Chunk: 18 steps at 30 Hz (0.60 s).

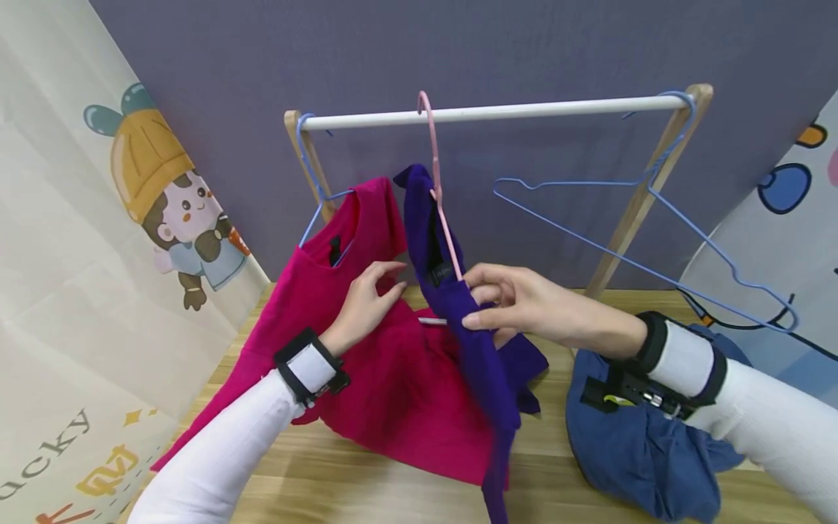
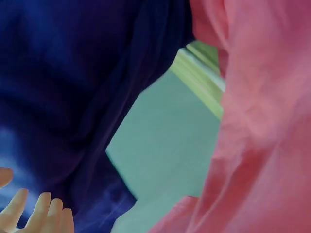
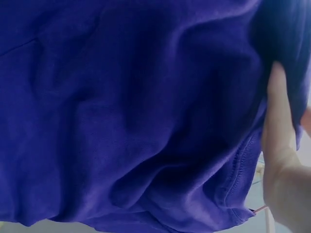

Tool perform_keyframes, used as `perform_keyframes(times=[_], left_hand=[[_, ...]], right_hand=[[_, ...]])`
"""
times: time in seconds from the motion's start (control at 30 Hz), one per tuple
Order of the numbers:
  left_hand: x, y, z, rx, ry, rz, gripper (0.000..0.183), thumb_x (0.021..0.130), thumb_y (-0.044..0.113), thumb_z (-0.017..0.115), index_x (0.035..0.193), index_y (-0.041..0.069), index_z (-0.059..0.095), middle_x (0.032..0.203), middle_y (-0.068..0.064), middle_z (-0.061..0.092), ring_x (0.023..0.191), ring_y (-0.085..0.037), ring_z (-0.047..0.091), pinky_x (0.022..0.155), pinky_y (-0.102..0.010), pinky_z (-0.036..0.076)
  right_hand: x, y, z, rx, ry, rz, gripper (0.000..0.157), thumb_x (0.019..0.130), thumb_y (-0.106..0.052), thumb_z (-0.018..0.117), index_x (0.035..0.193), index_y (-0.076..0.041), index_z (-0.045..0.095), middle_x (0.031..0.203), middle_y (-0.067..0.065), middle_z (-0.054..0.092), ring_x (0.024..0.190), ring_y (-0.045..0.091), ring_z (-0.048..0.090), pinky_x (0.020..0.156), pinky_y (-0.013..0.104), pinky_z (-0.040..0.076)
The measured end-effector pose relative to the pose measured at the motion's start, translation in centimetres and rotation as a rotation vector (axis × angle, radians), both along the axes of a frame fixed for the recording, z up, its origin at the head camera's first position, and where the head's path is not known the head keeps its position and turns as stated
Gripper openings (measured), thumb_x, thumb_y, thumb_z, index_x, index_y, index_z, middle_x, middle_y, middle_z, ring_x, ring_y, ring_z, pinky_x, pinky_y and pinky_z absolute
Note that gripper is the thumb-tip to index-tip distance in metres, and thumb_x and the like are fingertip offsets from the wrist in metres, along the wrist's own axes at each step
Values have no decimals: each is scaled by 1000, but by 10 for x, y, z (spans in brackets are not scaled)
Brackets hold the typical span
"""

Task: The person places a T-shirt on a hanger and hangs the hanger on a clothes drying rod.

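Observation:
A purple shirt (image 1: 487,364) hangs on a pink hanger (image 1: 435,145), whose hook reaches up to the white rail. My right hand (image 1: 524,302) pinches the shirt near its neck opening, beside the hanger's sloping arm. In the right wrist view the purple cloth (image 3: 146,111) fills most of the picture, with my fingers along its edge. My left hand (image 1: 366,302), fingers loosely bent and holding nothing, is in front of a magenta shirt (image 1: 393,393). That shirt is on a blue hanger (image 1: 306,156) at the rail's left end.
The white rail (image 1: 524,110) sits on wooden posts (image 1: 628,211) above a wooden table (image 1: 314,466). A bare blue hanger (image 1: 661,164) hangs at the right end. Blue folded cloth (image 1: 655,466) lies under my right forearm. Patterned curtains (image 1: 59,240) flank both sides.

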<state>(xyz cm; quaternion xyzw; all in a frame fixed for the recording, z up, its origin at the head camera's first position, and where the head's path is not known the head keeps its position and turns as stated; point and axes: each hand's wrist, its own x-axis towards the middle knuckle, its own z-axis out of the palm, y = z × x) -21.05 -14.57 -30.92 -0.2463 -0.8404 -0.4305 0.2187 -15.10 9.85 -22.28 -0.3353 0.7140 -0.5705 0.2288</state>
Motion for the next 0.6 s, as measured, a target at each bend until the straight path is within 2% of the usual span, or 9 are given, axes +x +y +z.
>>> perform_keyframes(times=[0.33,0.6], left_hand=[[7,-14,-7,-34,-90,1,22,82,6,58,104,4,58,97,-15,63,90,-19,57,81,-43,45],[12,-21,-11,-63,-144,29,21,82,7,57,103,4,58,95,-14,64,93,-21,55,81,-44,44]], right_hand=[[-26,-37,26,-87,-20,-50,27,83,-3,56,107,0,43,85,2,62,73,16,58,58,28,52],[-49,-53,24,-125,-47,-88,29,83,-4,56,108,-2,42,80,1,57,71,15,55,59,28,51]])
